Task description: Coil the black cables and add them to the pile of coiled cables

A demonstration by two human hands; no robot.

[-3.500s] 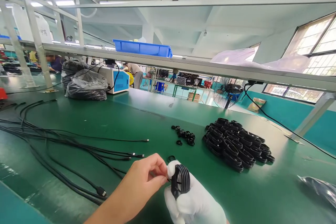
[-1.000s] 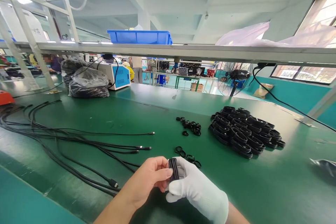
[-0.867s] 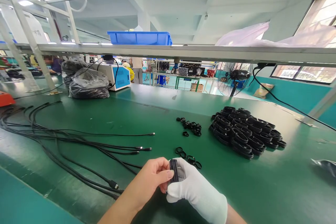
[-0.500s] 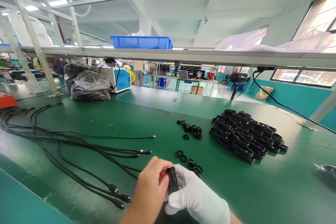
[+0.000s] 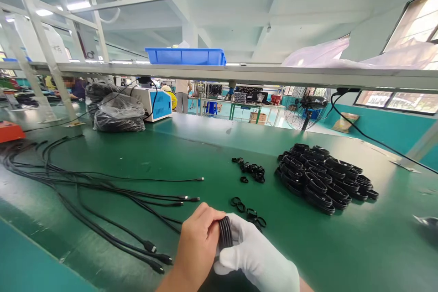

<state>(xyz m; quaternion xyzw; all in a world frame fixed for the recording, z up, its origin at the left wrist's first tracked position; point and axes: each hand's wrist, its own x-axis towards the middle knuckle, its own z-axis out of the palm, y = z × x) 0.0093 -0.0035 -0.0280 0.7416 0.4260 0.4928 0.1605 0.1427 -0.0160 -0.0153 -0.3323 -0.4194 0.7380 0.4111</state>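
Note:
A coiled black cable (image 5: 225, 232) is held between both hands above the near part of the green table. My bare left hand (image 5: 200, 237) closes on the coil's left side with thumb and fingers. From the right, my right hand (image 5: 251, 248), in a white glove, wraps round the same coil. The fingertips behind it are partly hidden. Just beyond the hands lie several small black rings (image 5: 251, 214), with a further cluster of rings (image 5: 253, 170) farther back. To the left, several straight black cables (image 5: 130, 196) stretch out, their connectors pointing toward me.
A pile of coiled black cables (image 5: 321, 178) sits on the right of the green table (image 5: 191, 146). Plastic-wrapped bundles (image 5: 119, 112) and a blue-and-white machine (image 5: 159, 104) stand at the back left. Overhead, a shelf (image 5: 253, 71) carries a blue bin (image 5: 186, 56). A fan (image 5: 304, 105) stands beyond.
Both hands keep their hold on the coil with hardly any shift. The whole view has moved very slightly.

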